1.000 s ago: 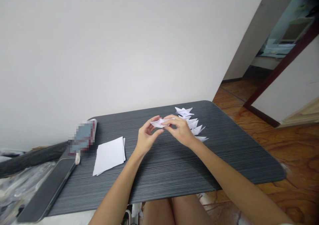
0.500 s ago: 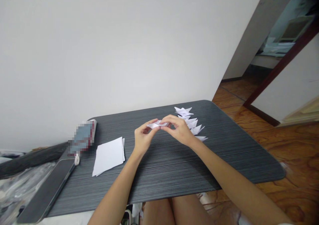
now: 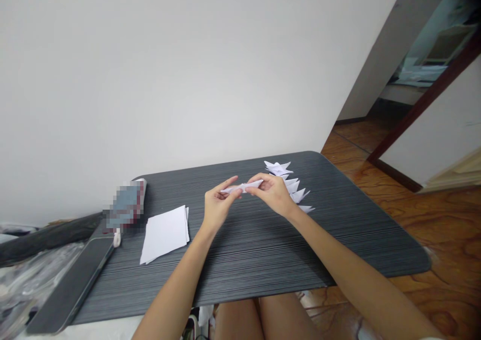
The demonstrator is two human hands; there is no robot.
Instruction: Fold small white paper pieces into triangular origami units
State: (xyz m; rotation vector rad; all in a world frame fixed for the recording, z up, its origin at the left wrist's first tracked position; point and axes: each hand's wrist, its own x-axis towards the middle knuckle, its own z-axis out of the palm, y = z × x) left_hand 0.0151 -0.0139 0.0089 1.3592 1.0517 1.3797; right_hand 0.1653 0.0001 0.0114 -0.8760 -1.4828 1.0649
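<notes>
A small white folded paper boat is held above the middle of the table, its pointed ends to left and right. My left hand pinches its left part, thumb in front, with the index finger raised off the paper. On the right side, my right hand grips it between thumb and fingers. Beyond my right hand stands a row of several folded white paper boats, partly hidden by that hand. To the left lies a stack of white paper sheets, flat on the table.
The dark grained table stands against a white wall. At its left edge are a blurred-out object and a long dark flat panel. Clear plastic wrapping lies farther left. Wooden flooring extends at the right.
My left index finger has lifted off the paper, and the fingers of my right hand have shifted, so more of the folded paper's right point shows. The row and the stack stay put.
</notes>
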